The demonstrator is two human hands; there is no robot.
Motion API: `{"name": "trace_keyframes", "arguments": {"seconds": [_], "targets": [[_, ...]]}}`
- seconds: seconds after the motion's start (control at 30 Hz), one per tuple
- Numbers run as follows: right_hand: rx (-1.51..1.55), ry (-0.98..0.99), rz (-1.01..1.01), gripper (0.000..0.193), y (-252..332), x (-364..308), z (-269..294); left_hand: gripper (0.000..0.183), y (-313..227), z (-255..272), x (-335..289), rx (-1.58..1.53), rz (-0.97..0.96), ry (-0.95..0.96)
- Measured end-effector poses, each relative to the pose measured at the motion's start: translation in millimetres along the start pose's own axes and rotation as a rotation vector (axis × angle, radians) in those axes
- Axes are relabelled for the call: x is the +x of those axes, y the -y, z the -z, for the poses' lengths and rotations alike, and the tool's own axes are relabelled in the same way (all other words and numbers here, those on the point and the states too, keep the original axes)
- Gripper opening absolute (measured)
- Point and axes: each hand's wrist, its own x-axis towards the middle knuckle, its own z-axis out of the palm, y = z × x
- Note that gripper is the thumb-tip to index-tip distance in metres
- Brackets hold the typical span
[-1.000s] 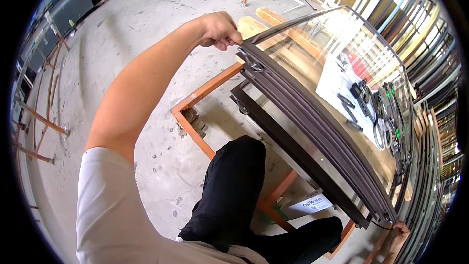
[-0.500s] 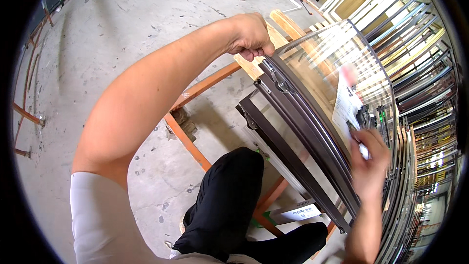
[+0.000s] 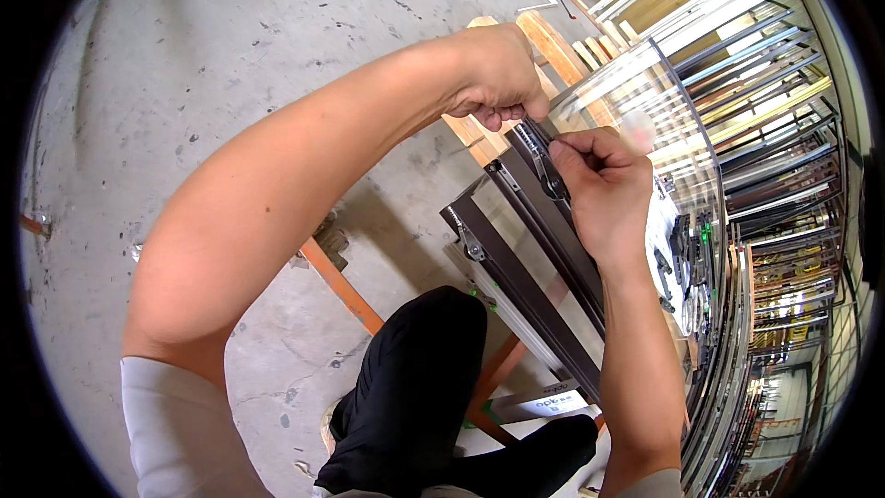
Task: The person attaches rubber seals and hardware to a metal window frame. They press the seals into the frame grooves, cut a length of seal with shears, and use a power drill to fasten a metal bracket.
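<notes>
My left hand [image 3: 502,78] is closed over the far corner of a dark brown glazed window sash [image 3: 530,155], with its fingers curled down at the edge. My right hand [image 3: 604,180] has come close beside it, thumb and forefinger pinched at the sash edge. Whatever lies in that pinch is hidden. Just below the thumb, a metal roller fitting [image 3: 553,186] sits in the edge channel. Black hardware pieces [image 3: 679,254] and a white sheet [image 3: 656,221] lie on the glass pane [image 3: 678,120], partly behind my right wrist.
Another dark frame [image 3: 516,286] with a corner fitting stands nearer my knees. Wooden boards [image 3: 553,46] and an orange metal stand [image 3: 341,281] are around the sashes. A white box [image 3: 548,403] sits low between the frames. Racks of long profiles [image 3: 784,138] line the right.
My right hand has moved from the hardware pieces on the glass to the sash's far corner, beside my left hand. The left hand keeps its hold there. The view has shifted slightly.
</notes>
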Motion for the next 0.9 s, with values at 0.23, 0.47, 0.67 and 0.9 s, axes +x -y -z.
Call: {"name": "trace_keyframes", "arguments": {"seconds": [0.23,0.47,0.67,0.9], "targets": [[-0.04,-0.025,0.071,0.007,-2.5,-0.1,0.1,0.008,15.7,5.4,6.4,-0.292,0.015,0.06],[-0.033,-0.013,0.074,0.007,-0.6,1.8,0.9,0.002,24.2,8.7,5.0,-0.39,0.043,0.092],[-0.01,-0.005,0.048,0.007,0.6,1.6,3.5,0.005,29.7,6.5,9.8,-0.42,0.056,0.111],[-0.045,0.047,0.019,0.008,0.3,3.7,7.2,0.008,24.8,5.0,9.4,-0.351,0.086,0.069]]}}
